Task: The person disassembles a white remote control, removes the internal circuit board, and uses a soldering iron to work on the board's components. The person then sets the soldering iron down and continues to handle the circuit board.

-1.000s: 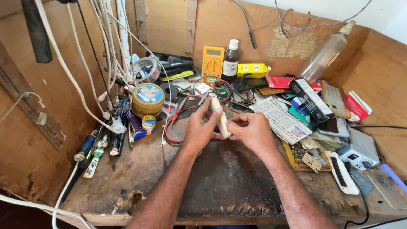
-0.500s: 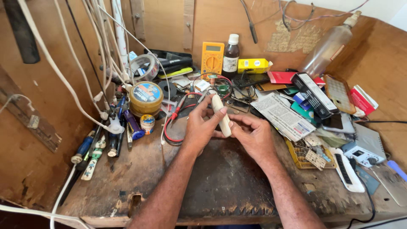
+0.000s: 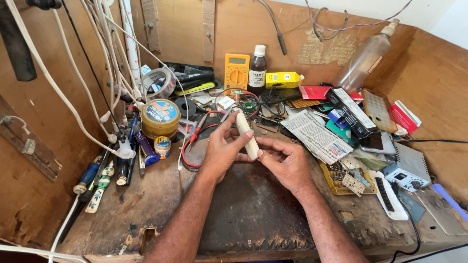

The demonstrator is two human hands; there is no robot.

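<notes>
A slim cream-white plastic device, long and rounded, is held over the middle of a worn wooden workbench. My left hand wraps its upper part, thumb and fingers pressed along its side. My right hand grips its lower end from the right with the fingertips. Both forearms come in from the bottom of the view. Red and black test leads lie on the bench just left of my left hand.
A yellow multimeter, a dark bottle and a clear bottle stand at the back. A round tin, tape rolls and screwdrivers lie left. Boxes, papers, phones and a white remote crowd the right. White cables hang left.
Both hands stay on the white device; its top has tilted a little to the left. The camera has shifted slightly.
</notes>
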